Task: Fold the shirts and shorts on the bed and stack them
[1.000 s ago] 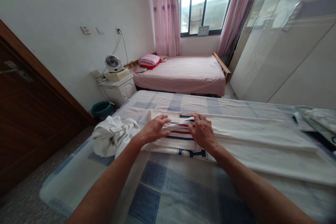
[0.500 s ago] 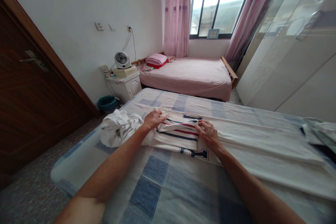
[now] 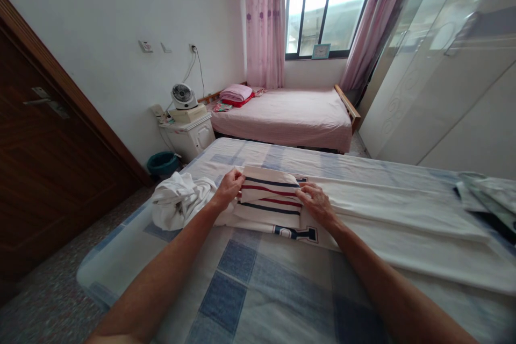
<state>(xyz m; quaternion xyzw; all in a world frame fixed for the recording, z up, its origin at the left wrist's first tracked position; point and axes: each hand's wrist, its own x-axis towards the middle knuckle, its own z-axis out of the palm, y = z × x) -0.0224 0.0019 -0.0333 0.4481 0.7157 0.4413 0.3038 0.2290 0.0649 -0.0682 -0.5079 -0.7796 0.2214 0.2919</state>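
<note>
A white garment [image 3: 272, 215] with navy and red stripes and large navy letters lies on the bed; I cannot tell its exact kind. My left hand [image 3: 229, 188] pinches the left edge of its striped part. At the right edge of the same part, my right hand [image 3: 316, 200] is closed on the cloth with thumb and fingers. The striped panel is raised a little between both hands and covers part of the upper lettering. Left of my left hand sits a crumpled white cloth [image 3: 177, 201]. Long white fabric [image 3: 387, 215] stretches away to the right.
The near bed has a blue-and-white checked cover [image 3: 231, 295]. Grey and white cloth [image 3: 489, 199] lies at its right end. Beyond are a pink bed [image 3: 290, 113], a nightstand [image 3: 193, 134] with a fan [image 3: 183, 95], a green bin [image 3: 162, 163] and a white wardrobe [image 3: 455, 102].
Both hands have lifted the striped part and drawn it flatter, its upper edge now over the far letters. The view has shifted slightly.
</note>
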